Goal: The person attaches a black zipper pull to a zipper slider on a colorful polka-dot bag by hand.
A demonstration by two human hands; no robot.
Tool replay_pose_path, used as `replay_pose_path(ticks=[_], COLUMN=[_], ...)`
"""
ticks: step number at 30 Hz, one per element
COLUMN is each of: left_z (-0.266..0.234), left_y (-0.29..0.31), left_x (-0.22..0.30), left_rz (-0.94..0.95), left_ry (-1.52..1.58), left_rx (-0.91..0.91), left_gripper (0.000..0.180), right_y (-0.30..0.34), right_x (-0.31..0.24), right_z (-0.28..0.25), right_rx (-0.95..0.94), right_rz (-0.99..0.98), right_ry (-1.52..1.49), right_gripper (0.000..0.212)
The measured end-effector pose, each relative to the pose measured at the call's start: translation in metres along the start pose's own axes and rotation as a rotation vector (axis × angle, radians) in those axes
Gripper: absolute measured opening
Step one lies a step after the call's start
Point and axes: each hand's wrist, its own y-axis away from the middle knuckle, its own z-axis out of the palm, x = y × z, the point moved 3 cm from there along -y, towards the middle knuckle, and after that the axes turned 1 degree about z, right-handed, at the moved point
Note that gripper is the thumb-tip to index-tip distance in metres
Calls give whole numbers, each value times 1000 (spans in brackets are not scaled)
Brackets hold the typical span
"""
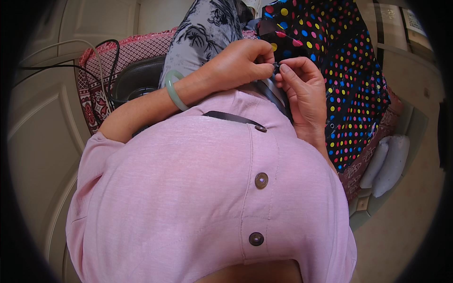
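Just above my lap, my left hand [252, 59] is closed with its fingers curled and thumb pressed in. Facing it, my right hand [304, 87] pinches with thumb and forefinger, the other fingers bent. Between the two sets of fingertips is a small dark piece [276, 67]; it is mostly covered, so its kind cannot be made out. A grey and dark strip [275, 95] lies below the hands, partly hidden by my right wrist. Beyond and right of my right hand spreads shiny black cloth with coloured dots [351, 87]. A pale green bangle [173, 89] circles my left wrist.
A black strap [231, 117] lies across my pink buttoned shirt [188, 188]. Grey patterned trousers [200, 35] cover my leg. At left, a dark padded object [137, 82] and cables [113, 66] rest on a red patterned cover [89, 92]. Grey-white rolls [389, 165] lie at right.
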Motion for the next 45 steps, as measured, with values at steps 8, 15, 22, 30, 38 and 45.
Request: replay_pose_path(ticks=[8, 15, 22, 30, 38, 45], left_z=[2, 2, -1, 0, 3, 3], left_y=[3, 7, 6, 7, 6, 6], left_x=[6, 5, -2, -2, -1, 0], left_rz=[14, -137, -214, -252, -258, -221], left_ry=[-84, 170, 547, 627, 585, 433], left_rx=[63, 64, -6, 9, 5, -20], left_gripper=[16, 16, 14, 14, 11, 8], right_y=[3, 0, -2, -1, 0, -1], right_x=[2, 2, 6, 4, 1, 2], right_z=[7, 11, 9, 9, 8, 8], right_rx=[92, 67, 57, 49, 67, 36], right_rz=[-4, -53, 10, -4, -33, -8], right_ry=[-23, 57, -101, -135, -118, -120], right_gripper=[8, 7, 8, 9, 9, 9])
